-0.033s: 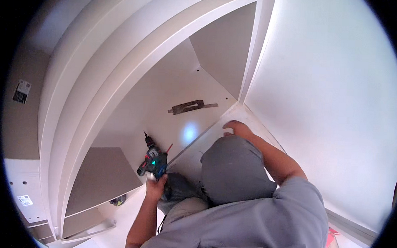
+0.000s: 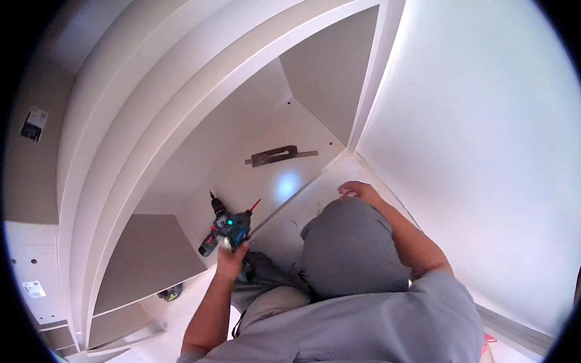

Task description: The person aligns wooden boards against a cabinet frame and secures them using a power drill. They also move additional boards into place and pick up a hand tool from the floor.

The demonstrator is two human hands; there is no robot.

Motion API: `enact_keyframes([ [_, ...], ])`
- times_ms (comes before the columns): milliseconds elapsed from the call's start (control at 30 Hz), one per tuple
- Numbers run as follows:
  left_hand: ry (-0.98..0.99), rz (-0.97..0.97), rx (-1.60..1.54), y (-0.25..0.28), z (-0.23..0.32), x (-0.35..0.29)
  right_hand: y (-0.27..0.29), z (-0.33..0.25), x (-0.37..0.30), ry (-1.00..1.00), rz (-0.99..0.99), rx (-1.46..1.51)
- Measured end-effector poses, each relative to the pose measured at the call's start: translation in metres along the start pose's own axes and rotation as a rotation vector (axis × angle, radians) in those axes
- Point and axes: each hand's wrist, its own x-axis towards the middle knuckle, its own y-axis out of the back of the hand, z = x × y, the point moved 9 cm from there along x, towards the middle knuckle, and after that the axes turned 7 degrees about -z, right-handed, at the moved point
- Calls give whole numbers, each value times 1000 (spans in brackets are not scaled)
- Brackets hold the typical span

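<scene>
1 long, dark brown bar with an oblong slot (image 2: 275, 155) lies flat on the smooth white panel (image 2: 247, 138), with 2 small dark holes beyond it and to its right. Nearer the person than the bar and to its left, the left hand (image 2: 231, 259) is closed around the handle of a black-and-blue power driver with a red bit (image 2: 239, 231). Just beside that driver, farther left of the bar, is a black-and-red drill with a pointed bit (image 2: 219, 212); the two overlap, so how it is supported I cannot tell. A bluish-white light spot (image 2: 287, 186) falls just below the bar. To the bar's right and nearer the person, the right hand (image 2: 363, 192) has curled fingers beside the grey-trousered knee (image 2: 358, 251); whether they hold anything I cannot tell.
</scene>
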Motion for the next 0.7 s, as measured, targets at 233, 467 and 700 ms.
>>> enact_keyframes([
  [233,215,-33,-912,-79,-29,90,77,-144,-172,-12,287,513],
  [467,285,51,-1601,-100,-66,133,65,-281,-263,283,410,-353],
  [700,370,1,-1624,-100,-104,145,78,-268,-260,284,583,-275],
])
